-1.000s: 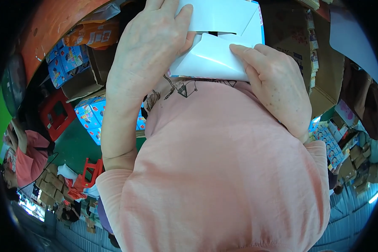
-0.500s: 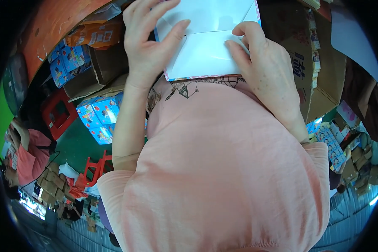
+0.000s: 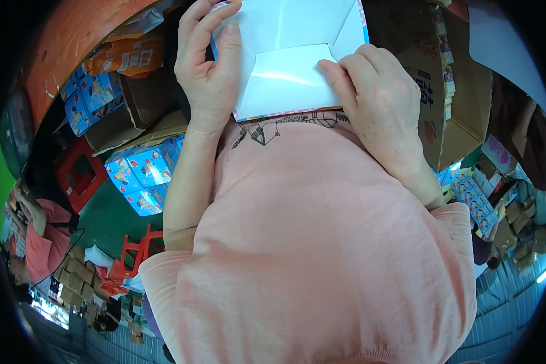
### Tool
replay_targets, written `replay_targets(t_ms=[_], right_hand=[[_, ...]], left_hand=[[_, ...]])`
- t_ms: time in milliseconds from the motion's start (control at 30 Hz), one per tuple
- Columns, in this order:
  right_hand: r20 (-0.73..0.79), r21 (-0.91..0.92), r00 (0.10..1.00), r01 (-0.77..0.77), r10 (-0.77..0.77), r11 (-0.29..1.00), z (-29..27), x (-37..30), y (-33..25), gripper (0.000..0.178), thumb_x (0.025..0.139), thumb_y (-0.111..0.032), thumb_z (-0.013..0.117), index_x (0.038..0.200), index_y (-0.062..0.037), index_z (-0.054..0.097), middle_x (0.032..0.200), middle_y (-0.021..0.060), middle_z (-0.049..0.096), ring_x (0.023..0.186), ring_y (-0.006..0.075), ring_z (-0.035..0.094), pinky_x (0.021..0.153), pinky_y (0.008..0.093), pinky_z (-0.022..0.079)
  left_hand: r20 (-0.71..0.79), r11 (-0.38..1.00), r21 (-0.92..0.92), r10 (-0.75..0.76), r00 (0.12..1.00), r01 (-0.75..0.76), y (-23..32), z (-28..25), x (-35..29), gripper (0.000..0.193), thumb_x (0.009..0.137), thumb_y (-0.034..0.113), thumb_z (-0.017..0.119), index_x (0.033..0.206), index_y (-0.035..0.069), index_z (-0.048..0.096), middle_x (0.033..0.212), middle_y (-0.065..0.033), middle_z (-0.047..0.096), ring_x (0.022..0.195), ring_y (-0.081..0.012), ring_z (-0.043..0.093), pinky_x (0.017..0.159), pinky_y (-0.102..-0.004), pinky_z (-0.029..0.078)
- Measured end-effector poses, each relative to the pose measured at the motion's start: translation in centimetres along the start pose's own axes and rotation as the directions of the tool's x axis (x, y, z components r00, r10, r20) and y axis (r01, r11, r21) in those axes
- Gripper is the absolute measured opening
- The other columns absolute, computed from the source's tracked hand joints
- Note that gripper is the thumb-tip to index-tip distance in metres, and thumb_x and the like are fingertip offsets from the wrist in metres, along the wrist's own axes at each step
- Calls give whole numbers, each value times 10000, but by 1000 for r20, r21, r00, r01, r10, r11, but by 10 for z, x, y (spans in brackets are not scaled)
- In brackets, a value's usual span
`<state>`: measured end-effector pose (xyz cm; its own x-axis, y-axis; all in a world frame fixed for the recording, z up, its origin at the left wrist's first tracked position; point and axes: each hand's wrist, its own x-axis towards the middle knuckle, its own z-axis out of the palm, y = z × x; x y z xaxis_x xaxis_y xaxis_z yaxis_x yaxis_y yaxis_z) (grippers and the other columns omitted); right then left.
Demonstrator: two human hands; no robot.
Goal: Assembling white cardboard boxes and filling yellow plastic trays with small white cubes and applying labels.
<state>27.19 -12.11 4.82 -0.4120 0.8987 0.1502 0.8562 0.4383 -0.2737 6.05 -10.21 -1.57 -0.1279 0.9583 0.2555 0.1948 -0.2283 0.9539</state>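
Observation:
A small cardboard box (image 3: 291,79), white inside with a pink and blue printed edge, is held in front of my belly. Its inside faces up, and its far end runs out of the picture. My left hand (image 3: 209,67) grips the left wall, thumb on the inner side and fingers curled over the rim. On the right, my right hand (image 3: 379,97) has its thumb inside the box and its bent fingers around the outside of the right wall. Parts of those fingertips are hidden behind the wall.
An orange tabletop (image 3: 85,36) curves along the upper left. Blue printed boxes (image 3: 142,173) stand below an opened brown carton (image 3: 148,100). A large carton (image 3: 467,109) is at the right. Red stools (image 3: 141,249) and another person (image 3: 48,233) are at the left.
My right fingers have moved from the box's inner right edge to its outside. The box walls stand more upright, and a bottom panel shows more clearly. The view has shifted slightly.

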Motion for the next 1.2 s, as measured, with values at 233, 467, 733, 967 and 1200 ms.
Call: replay_targets(t_ms=[233, 467, 733, 967, 1200], right_hand=[[203, -50, 979, 12, -2, 999, -7, -8, -3, 422, 854, -270, 789, 1196, -49, 681, 1139, 105, 582, 1045, 302, 543, 864, 448, 437], [-151, 123, 987, -44, 63, 991, 24, -9, 13, 785, 854, -355, 813, 1465, -16, 456, 1420, 215, 472, 1299, 386, 468, 1049, 456, 423], [243, 594, 890, -451, 386, 666, 24, -3, 18, 900, 919, -435, 730, 1559, 8, 279, 1349, 287, 584, 1229, 373, 617, 1026, 431, 495], [275, 611, 895, -444, 351, 655, 23, 4, 12, 857, 941, -399, 718, 1556, -3, 273, 1302, 271, 621, 1188, 349, 648, 996, 425, 515], [284, 680, 911, -411, 299, 607, 18, 7, 10, 837, 952, -333, 709, 1565, -8, 240, 1380, 260, 567, 1273, 338, 588, 1056, 414, 468]], left_hand=[[0, 999, 42, 22, 1000, -22, -7, -4, 4, 219, 991, 14, 587, 1184, 9, 691, 1415, -163, 570, 1317, -274, 536, 1091, -373, 416], [44, 985, 136, 98, 994, -103, -22, -12, 2, 233, 955, 29, 652, 1176, 51, 723, 1427, -108, 592, 1339, -225, 537, 1126, -338, 387], [30, 995, -49, -89, 996, 91, -18, 5, -16, 781, 952, 60, 629, 1603, 12, 202, 1681, -174, 176, 1528, -269, 225, 1235, -387, 191], [33, 977, 196, -90, 995, 82, -14, 3, -15, 911, 897, 109, 725, 1606, 3, 163, 1649, -207, 220, 1488, -291, 299, 1206, -377, 269], [-66, 893, 120, -428, 901, 433, 9, 5, -17, 1047, 832, 139, 782, 1603, 6, 86, 1561, -267, 339, 1402, -343, 442, 1144, -394, 383]])
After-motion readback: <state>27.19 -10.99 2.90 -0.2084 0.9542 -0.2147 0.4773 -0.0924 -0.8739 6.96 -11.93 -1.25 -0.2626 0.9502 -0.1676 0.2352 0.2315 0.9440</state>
